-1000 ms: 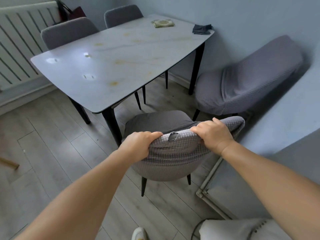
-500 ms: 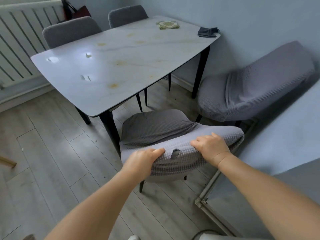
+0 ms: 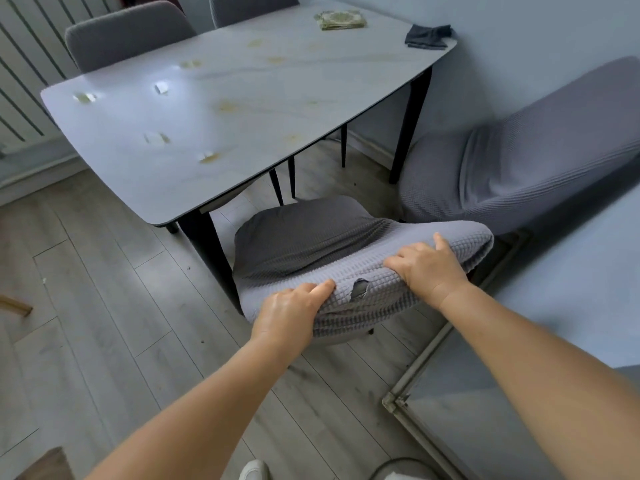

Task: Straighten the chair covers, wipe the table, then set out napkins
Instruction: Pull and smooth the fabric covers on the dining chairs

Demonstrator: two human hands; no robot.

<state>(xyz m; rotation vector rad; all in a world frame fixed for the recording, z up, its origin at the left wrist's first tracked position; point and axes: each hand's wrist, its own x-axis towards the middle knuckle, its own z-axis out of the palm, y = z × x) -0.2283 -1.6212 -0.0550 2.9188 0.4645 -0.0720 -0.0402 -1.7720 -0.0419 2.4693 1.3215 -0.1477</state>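
I am at the first job. My left hand (image 3: 289, 315) pinches a fold of the chair cover (image 3: 363, 258) at the top of the backrest, fingers curled shut on the fabric; my right hand (image 3: 427, 268) lies further along the same edge, fingers bent over it and gripping, one finger stretched out. This chair stands at the near corner of the bench (image 3: 221, 98), just beside its black leg.

I judge the task barely begun. The cover is bunched into ridges under my left hand and shows a small hole (image 3: 360, 289) between the hands. The bench is unwiped: yellowish stains and small scraps are scattered over its pale, glossy, marbled top. At its far end lie a dark cloth (image 3: 427, 36) and a folded greenish stack, probably the napkins (image 3: 341, 20), not yet set out.

The covers are grey waffle-knit, stretchy, hugging rounded shells. The second chair (image 3: 519, 168) by the wall wears a similar one, with creases where seat meets back.
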